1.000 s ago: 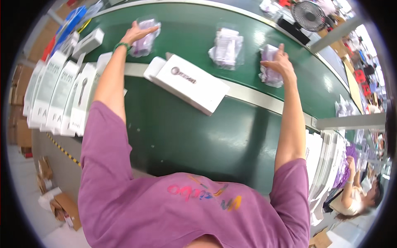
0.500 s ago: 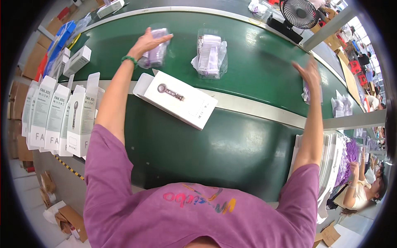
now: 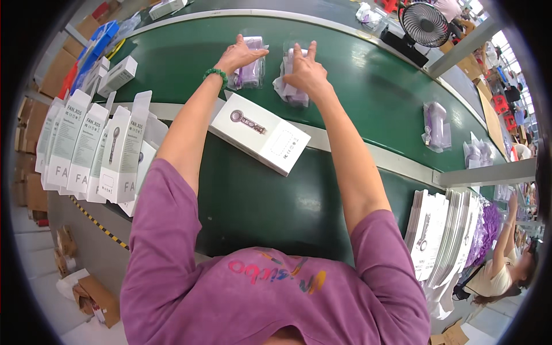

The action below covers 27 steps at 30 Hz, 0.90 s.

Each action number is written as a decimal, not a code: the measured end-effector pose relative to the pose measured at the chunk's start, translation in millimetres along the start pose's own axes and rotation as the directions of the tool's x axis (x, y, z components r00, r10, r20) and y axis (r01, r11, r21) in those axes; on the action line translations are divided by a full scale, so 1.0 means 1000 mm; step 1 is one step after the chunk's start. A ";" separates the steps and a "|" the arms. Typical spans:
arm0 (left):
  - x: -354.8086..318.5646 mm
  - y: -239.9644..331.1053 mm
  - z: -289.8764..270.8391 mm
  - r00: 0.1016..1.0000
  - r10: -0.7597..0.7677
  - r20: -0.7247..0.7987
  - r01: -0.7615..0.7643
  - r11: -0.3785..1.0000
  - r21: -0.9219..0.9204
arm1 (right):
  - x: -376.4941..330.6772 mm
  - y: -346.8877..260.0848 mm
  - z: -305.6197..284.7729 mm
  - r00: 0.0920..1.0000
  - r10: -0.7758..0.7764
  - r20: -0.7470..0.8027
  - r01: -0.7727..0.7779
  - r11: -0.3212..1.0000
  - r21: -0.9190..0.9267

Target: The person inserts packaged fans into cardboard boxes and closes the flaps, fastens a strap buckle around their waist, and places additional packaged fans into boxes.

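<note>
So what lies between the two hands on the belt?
Only bare green belt: head view shows a narrow gap between the left hand on one bagged item and the right hand.

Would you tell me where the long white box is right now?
In the head view, the long white box lies between the forearms at the green belt's near edge, below both hands' clear packets.

Hidden under the hands, cut at the edges

The left hand [image 3: 238, 54] covers part of one clear packet [image 3: 250, 72], and the right hand [image 3: 305, 72] most of another packet [image 3: 290, 92]; their contents are too blurred to tell. The fan [image 3: 424, 24] is cut off at the top edge, and a seated person [image 3: 509, 267] by the rim.
</note>
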<state>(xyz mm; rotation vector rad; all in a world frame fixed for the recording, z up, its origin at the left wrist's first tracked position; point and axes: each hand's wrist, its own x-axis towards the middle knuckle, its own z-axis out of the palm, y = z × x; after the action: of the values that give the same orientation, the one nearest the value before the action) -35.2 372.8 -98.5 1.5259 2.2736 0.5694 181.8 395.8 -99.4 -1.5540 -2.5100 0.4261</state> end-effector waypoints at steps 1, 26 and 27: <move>-0.001 0.002 0.000 1.000 -0.011 0.012 0.010 1.000 0.029 | 0.003 0.002 0.001 0.999 0.015 0.044 -0.014 1.000 -0.027; -0.369 0.120 -0.153 -0.092 0.405 -0.910 -0.980 -0.200 0.010 | -0.375 0.032 -0.226 0.247 -0.471 -0.847 0.948 0.299 0.110; -0.376 0.121 -0.156 -0.109 0.422 -0.900 -0.979 -0.202 0.024 | -0.378 0.026 -0.226 0.251 -0.502 -0.828 0.955 0.266 0.128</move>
<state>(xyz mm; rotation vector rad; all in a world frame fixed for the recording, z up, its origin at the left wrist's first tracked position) 120.4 43.1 119.0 2.2682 0.1579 2.4461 437.0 103.9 111.9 0.0704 -1.8442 0.3773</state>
